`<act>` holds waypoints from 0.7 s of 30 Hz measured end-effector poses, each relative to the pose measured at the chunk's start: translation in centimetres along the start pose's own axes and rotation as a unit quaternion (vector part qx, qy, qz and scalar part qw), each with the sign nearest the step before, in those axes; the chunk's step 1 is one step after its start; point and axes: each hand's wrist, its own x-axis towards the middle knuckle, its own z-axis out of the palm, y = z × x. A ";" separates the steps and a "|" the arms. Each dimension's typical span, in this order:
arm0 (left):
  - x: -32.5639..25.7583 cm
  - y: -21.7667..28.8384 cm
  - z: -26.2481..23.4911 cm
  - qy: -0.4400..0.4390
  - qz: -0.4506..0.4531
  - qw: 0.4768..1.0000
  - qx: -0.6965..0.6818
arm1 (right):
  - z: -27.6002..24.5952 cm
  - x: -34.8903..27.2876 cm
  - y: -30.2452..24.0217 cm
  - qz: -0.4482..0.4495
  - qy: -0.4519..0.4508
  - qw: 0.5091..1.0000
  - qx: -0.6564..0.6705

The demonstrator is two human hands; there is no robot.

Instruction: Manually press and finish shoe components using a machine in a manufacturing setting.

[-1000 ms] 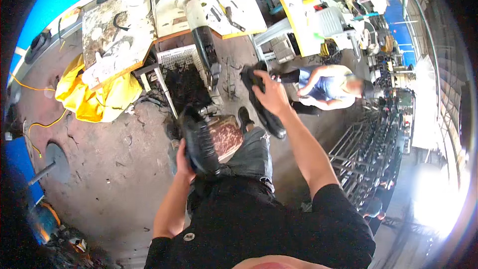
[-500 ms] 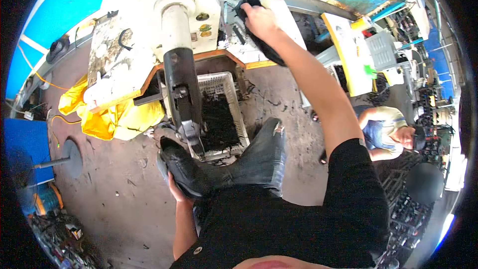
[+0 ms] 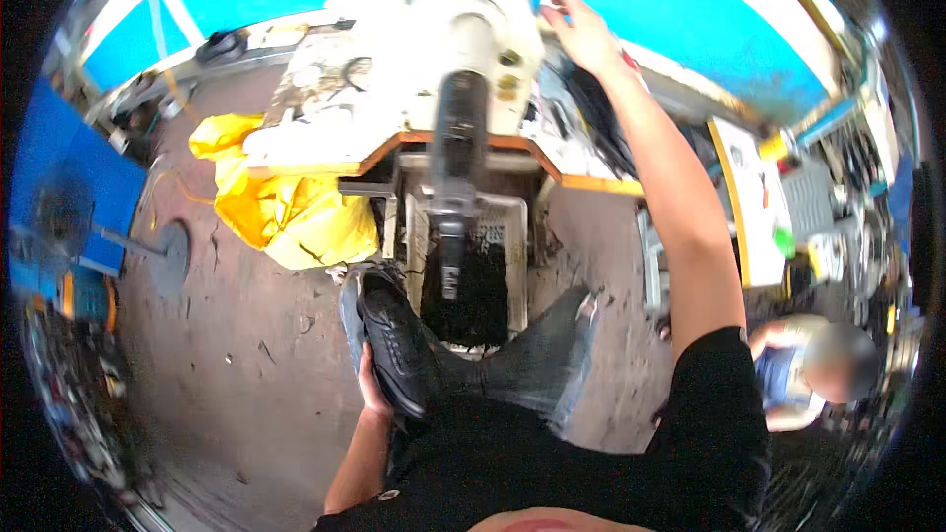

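Observation:
My left hand [image 3: 371,386] is wrapped round the side of a black lace-up shoe [image 3: 399,350], which rests by my left leg. Past the right side of a white machine [image 3: 434,89], my right hand [image 3: 586,37] is stretched out, slightly blurred. Its thumb and fingers look extended, with nothing visible between them. Below that hand and partly behind my forearm, a dark limp piece [image 3: 596,103] lies on the worktable [image 3: 601,183]. The machine's dark arm [image 3: 461,128] points down toward me, between my knees and the table.
Beneath the arm stands a pale plastic crate [image 3: 517,266] holding black scraps. A yellow bag [image 3: 296,222] hangs or lies at the table's left. Farther left is a fan's round base [image 3: 172,256]. A co-worker [image 3: 793,369] is at the right, near a second table [image 3: 744,202].
My right hand has left the dark piece on the table and moved up beside the machine. The shoe has turned so its laces show. The view has shifted, moving the scene rightward.

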 end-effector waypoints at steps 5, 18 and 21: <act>-2.7 0.6 1.9 0.025 -0.018 1.000 0.001 | -1.2 4.3 10.1 0.069 -0.116 0.978 0.159; 2.9 6.5 2.3 0.013 -0.064 0.996 -0.065 | -4.3 -5.7 -7.1 0.030 -0.321 0.910 0.262; 3.1 7.6 5.1 0.015 -0.082 0.995 -0.054 | -5.0 -5.2 -5.6 0.071 -0.297 0.915 0.263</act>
